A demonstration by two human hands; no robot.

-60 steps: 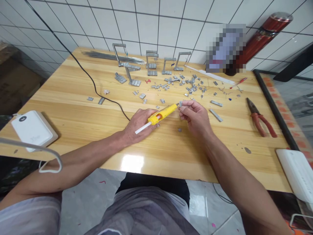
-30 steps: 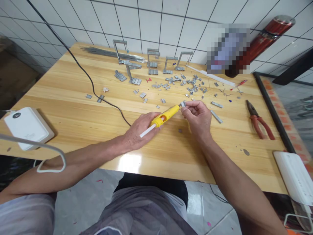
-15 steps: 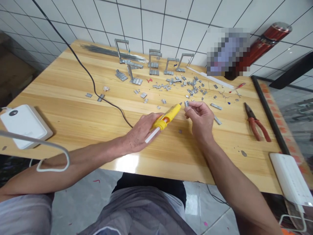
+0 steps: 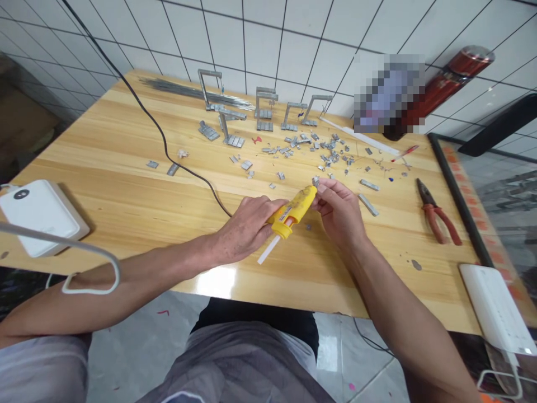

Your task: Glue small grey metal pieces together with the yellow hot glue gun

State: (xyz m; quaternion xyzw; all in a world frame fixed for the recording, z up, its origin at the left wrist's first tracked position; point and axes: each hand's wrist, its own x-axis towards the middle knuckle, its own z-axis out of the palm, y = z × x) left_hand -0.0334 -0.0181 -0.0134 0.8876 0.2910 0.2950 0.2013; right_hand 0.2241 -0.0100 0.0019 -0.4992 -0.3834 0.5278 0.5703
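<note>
My left hand (image 4: 247,229) is wrapped round a yellow hot glue gun (image 4: 295,211) with a white glue stick (image 4: 268,250) poking out of its back end. The gun's nozzle end points up and right, at a small grey metal-looking piece (image 4: 316,181). That piece is pinched between the thumb and fingers of my right hand (image 4: 339,208). Whether nozzle and piece touch is hidden by the gun's front. Beyond my hands lie many loose grey pieces (image 4: 331,158). Several small grey stands (image 4: 230,131) with upright posts and top arms stand farther back.
A bundle of thin metal rods (image 4: 168,88) lies at the back. Pliers with red handles (image 4: 436,212) rest on the right, near a white power strip-like box (image 4: 495,305). A white device (image 4: 42,218) sits left. A black cable (image 4: 159,131) crosses the wooden table (image 4: 126,196). A red flask (image 4: 453,84) stands behind.
The glue gun has turned and its front has come up against the grey piece in my right hand. My right hand has shifted slightly left and tilted the piece.
</note>
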